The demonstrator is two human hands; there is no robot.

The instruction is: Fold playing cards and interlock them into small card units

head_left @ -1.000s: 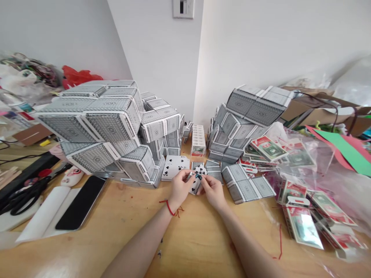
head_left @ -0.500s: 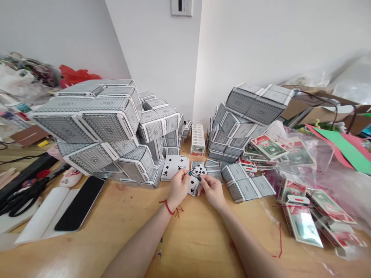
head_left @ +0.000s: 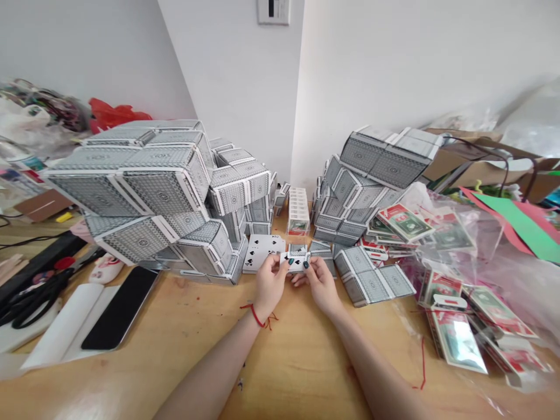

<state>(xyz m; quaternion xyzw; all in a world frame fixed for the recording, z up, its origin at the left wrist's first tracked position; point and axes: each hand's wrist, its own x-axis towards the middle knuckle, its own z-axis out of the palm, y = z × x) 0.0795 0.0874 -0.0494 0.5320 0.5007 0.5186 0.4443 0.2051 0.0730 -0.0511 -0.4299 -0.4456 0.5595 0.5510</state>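
Observation:
Between my two hands a white playing card (head_left: pixel 297 262) with black spade marks is held sideways, possibly with more cards behind it. My left hand (head_left: pixel 272 280) pinches its left end, and a red string circles that wrist. At the card's right end, my right hand (head_left: pixel 321 280) grips with thumb and fingers. Face-up spade cards (head_left: pixel 259 251) lie just left of my left hand. Behind the hands stands a clear box of card packs (head_left: pixel 298 210). Grey-backed card blocks (head_left: pixel 371 277) rest to the right.
Tall stacks of grey-patterned card blocks (head_left: pixel 161 181) rise on the left, another stack (head_left: pixel 376 163) on the right. Red-and-green card packs (head_left: pixel 457 338) and plastic wrap lie at the right. A black phone (head_left: pixel 120 309) and scissors (head_left: pixel 35 297) are on the left of the wooden table (head_left: pixel 280 373).
The cards that were fanned and tilted between my fingers are now brought together and turned sideways. My right hand has shifted slightly, with its fingers now under the card.

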